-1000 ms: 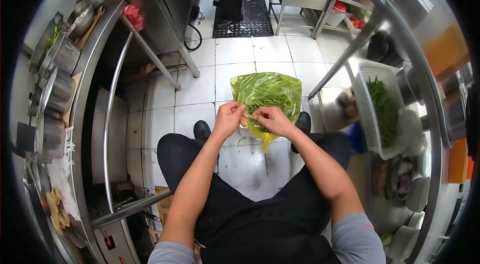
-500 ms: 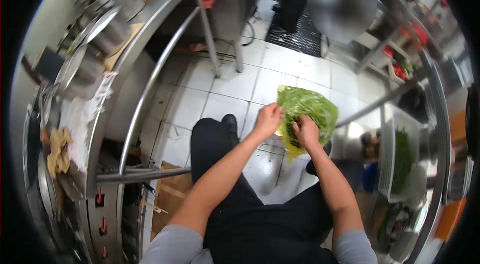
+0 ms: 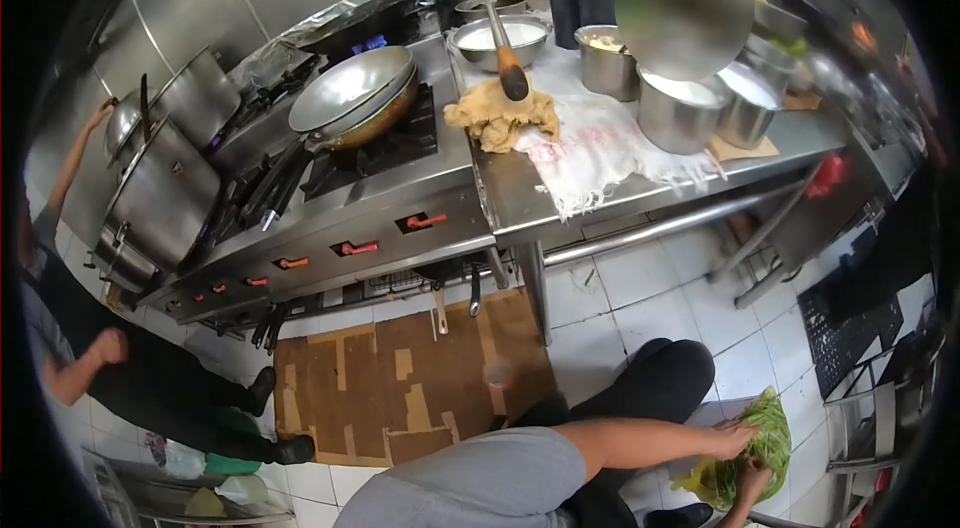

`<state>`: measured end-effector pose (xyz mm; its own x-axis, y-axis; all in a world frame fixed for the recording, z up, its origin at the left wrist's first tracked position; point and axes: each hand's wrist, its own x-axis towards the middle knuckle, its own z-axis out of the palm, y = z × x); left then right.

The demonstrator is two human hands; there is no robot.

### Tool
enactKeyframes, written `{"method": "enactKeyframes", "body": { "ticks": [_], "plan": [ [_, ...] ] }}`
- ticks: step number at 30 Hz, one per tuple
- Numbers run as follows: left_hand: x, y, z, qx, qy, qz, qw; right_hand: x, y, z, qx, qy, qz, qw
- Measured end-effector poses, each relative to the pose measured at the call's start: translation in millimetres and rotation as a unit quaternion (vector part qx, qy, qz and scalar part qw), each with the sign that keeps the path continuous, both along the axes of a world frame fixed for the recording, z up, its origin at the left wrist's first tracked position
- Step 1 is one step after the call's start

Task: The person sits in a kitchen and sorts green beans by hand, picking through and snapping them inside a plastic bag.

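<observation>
At the lower right is a yellow-green plastic bag [image 3: 768,433] with green, leafy-looking contents, low over the tiled floor between my knees. My left hand [image 3: 735,439] grips the bag at its near edge, its arm stretched across my lap. My right hand [image 3: 754,480] is at the bag's opening with bent fingers; what they hold, if anything, is hidden. The bag's contents are too small to name exactly.
A stove [image 3: 350,188] carries stacked pans [image 3: 352,93] and large pots [image 3: 165,193]. The steel table [image 3: 510,193] holds a crumpled tan cloth [image 3: 505,118], a white towel [image 3: 600,148] and metal containers. Another person [image 3: 150,368] stands left. Cardboard [image 3: 400,383] covers some floor.
My view has swung left toward the stove, so the bag and both hands now appear at the lower right. Another person has come into view at the left. Both hands remain at the bag.
</observation>
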<state>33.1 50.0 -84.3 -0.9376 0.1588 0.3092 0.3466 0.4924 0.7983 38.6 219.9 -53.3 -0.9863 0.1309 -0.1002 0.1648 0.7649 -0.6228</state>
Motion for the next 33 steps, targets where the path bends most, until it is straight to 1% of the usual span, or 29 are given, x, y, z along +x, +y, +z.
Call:
{"method": "enactKeyframes", "body": {
  "ticks": [1, 2, 3, 4, 5, 6, 7, 8, 9, 10, 11, 12, 13, 14, 15, 16, 18, 19, 21, 22, 24, 25, 26, 27, 28, 30, 31, 32, 33],
  "plan": [
    [1.7, -5.9, 8.6, 0.005, -0.005, -0.038, 0.999, 4.4, 3.3, 10.2, 0.018, 0.014, 0.01, 1.0],
    [3.5, -16.4, 31.1, -0.01, -0.07, -0.098, 0.993, 11.1, 4.7, 19.0, 0.033, 0.028, 0.012, 0.999],
    [5.4, -29.4, 56.6, -0.03, -0.134, -0.155, 0.978, 17.1, -0.3, 30.6, -0.026, -0.008, -0.005, 1.0],
    [5.1, -14.5, 30.1, 0.038, -0.136, -0.142, 0.98, 21.6, 9.8, 19.8, -0.024, 0.005, 0.003, 1.0],
    [6.1, -15.5, 35.4, 0.022, -0.155, -0.157, 0.975, 30.7, 3.8, 24.8, -0.03, 0.024, -0.007, 0.999],
    [7.0, -18.5, 44.8, 0.004, -0.174, -0.173, 0.969, 45.8, -7.5, 36.0, 0.091, 0.081, -0.032, 0.992],
    [7.0, -20.9, 53.9, -0.014, -0.193, -0.188, 0.963, 47.0, -16.8, 49.1, 0.085, 0.039, -0.038, 0.995],
    [7.2, -25.2, 63.1, -0.042, -0.212, -0.203, 0.955, 43.6, -7.6, 35.4, 0.097, 0.034, -0.027, 0.994],
    [1.7, -20.2, 42.3, -0.107, -0.134, -0.225, 0.959, 46.6, -11.7, 38.4, 0.071, 0.035, -0.027, 0.997],
    [3.8, -26.9, 46.9, -0.082, -0.119, -0.242, 0.959, 48.4, -21.8, 52.1, 0.06, -0.025, -0.053, 0.996],
    [5.4, -28.7, 45.1, -0.108, -0.075, -0.238, 0.962, 55.0, -26.1, 56.2, 0.053, 0.037, -0.042, 0.997],
    [4.7, -30.8, 51.5, -0.134, -0.077, -0.241, 0.958, 56.8, -29.7, 59.1, 0.009, 0.035, -0.044, 0.998],
    [2.9, -30.8, 40.7, -0.122, -0.029, -0.244, 0.962, 60.0, -31.8, 60.1, -0.024, 0.045, -0.037, 0.998],
    [2.9, -34.7, 50.7, -0.152, -0.041, -0.245, 0.957, 62.2, -37.9, 63.5, -0.027, 0.075, -0.037, 0.996],
    [5.1, -36.6, 50.3, -0.112, 0.016, -0.229, 0.967, 64.7, -39.8, 69.3, -0.027, 0.077, -0.026, 0.996],
    [3.8, -42.1, 59.9, -0.135, -0.014, -0.244, 0.96, 66.8, -41.8, 73.9, -0.025, 0.067, -0.023, 0.997],
    [1.9, -46.8, 62.8, -0.154, -0.012, -0.263, 0.952, 67.8, -38.5, 75.7, -0.005, 0.054, 0.006, 0.999],
    [3.7, -50.3, 72.6, -0.164, -0.018, -0.268, 0.949, 67.9, -39.9, 75.0, -0.01, 0.051, -0.004, 0.999],
    [3.7, -55.4, 75.8, -0.167, -0.029, -0.28, 0.945, 65.6, -44.3, 71.9, 0.008, 0.111, 0.008, 0.994],
    [3.6, -56.2, 78.7, -0.17, -0.031, -0.288, 0.942, 61.4, -46.4, 69.8, 0.004, 0.108, -0.001, 0.994],
    [3.0, -59.0, 84.2, -0.124, -0.106, -0.269, 0.949, 53.1, -46.5, 66.8, -0.017, 0.166, -0.094, 0.981],
    [-3.1, -60.6, 70.3, -0.01, -0.029, -0.274, 0.961, 51.9, -43.0, 70.3, -0.091, 0.15, -0.102, 0.979],
    [-10.3, -67.7, 57.6, -0.012, -0.03, -0.277, 0.96, 53.3, -42.1, 65.9, -0.093, 0.149, -0.105, 0.979],
    [-15.2, -72.2, 70.9, 0.096, -0.256, -0.26, 0.926, 52.9, -41.4, 58.5, -0.079, 0.169, -0.068, 0.98],
    [-18.6, -74.3, 81.5, 0.199, -0.465, -0.226, 0.833, 50.9, -40.5, 49.0, -0.065, 0.19, -0.03, 0.979],
    [-17.4, -77.1, 89.4, 0.222, -0.448, -0.232, 0.835, 51.6, -45.2, 41.1, -0.043, 0.197, 0.0, 0.979],
    [-17.2, -77.9, 91.1, 0.237, -0.449, -0.224, 0.832, 52.3, -51.2, 49.2, -0.149, 0.121, 0.007, 0.981],
    [-17.1, -77.8, 92.3, 0.255, -0.45, -0.216, 0.829, 53.1, -56.9, 57.4, -0.252, 0.043, 0.014, 0.967],
    [-16.9, -76.9, 93.0, 0.258, -0.449, -0.215, 0.828, 55.2, -63.4, 67.8, -0.29, 0.001, -0.002, 0.957]
  ]
}}
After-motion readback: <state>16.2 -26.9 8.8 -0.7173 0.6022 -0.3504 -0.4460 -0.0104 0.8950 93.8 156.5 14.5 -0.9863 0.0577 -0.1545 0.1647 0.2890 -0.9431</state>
